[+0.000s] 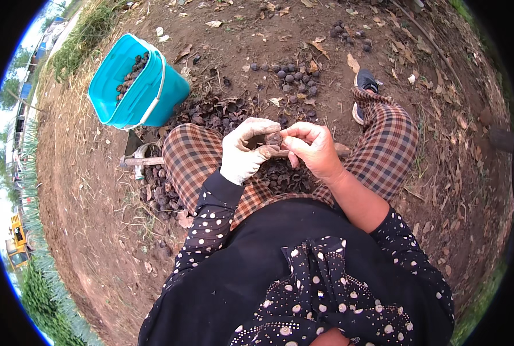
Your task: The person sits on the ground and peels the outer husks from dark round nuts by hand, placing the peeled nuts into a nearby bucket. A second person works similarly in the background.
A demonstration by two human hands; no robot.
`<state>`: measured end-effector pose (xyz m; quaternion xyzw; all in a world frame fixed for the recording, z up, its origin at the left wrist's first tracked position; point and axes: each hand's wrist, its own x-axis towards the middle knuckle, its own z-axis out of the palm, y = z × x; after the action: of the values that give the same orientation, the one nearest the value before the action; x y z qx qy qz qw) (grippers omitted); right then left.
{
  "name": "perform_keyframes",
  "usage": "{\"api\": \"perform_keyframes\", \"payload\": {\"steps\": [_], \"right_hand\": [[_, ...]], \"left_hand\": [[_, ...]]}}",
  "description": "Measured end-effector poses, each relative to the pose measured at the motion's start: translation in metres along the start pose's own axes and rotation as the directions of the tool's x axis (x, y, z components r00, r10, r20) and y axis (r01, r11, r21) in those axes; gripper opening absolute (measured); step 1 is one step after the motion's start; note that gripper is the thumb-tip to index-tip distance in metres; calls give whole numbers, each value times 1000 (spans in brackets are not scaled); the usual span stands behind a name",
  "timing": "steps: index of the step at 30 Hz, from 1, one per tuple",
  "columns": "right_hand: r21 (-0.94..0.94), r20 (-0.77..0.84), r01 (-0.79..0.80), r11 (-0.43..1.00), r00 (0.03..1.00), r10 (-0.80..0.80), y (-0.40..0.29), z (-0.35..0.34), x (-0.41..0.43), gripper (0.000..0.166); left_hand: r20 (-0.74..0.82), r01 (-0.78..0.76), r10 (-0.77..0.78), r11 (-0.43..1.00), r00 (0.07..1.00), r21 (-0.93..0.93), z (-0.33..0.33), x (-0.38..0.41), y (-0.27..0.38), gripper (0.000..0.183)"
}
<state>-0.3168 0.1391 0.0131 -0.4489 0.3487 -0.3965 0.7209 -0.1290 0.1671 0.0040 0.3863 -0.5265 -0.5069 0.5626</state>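
Observation:
My left hand (248, 149), in a whitish glove, holds a brown walnut (273, 139) between thumb and fingers. Bare, my right hand (312, 149) meets it from the right, its thumb and fingertips at the nut's edge; whether they pinch a bit of husk cannot be told. Below the hands a wooden handle (148, 161) runs across between my legs, its far right part partly hidden. Dark husk pieces (285, 175) lie on the ground between my thighs. Beyond my hands is a group of dark, round unhusked nuts (298, 78).
A turquoise bucket (168, 99) with brown nuts inside stands at the upper left. More husks (213, 114) lie beside it. Dark nuts and husks (164, 194) are heaped by my left knee, near a dirty glove (141, 153). A few dark nuts (341, 32) lie farther off among dry leaves.

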Motion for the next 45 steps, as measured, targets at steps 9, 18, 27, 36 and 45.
{"api": "perform_keyframes", "payload": {"steps": [9,18,27,36,45], "right_hand": [[-157,32,50,986,998,-45,-3,2,-4,7],[-104,37,44,994,999,-40,-11,3,-3,6],[-249,85,-2,969,996,24,-7,-13,0,6],[-127,152,40,991,988,-21,-5,-15,-2,7],[-332,66,100,938,994,-83,-8,-8,-1,6]], "left_hand": [[24,31,-30,999,999,-12,-3,0,-1,44],[48,15,-11,995,999,-95,-5,1,3,43],[179,16,-31,996,983,83,-5,-2,-3,36],[137,27,-11,993,991,-113,-3,-2,7,37],[158,-23,1,990,987,141,-4,-4,1,37]]}}
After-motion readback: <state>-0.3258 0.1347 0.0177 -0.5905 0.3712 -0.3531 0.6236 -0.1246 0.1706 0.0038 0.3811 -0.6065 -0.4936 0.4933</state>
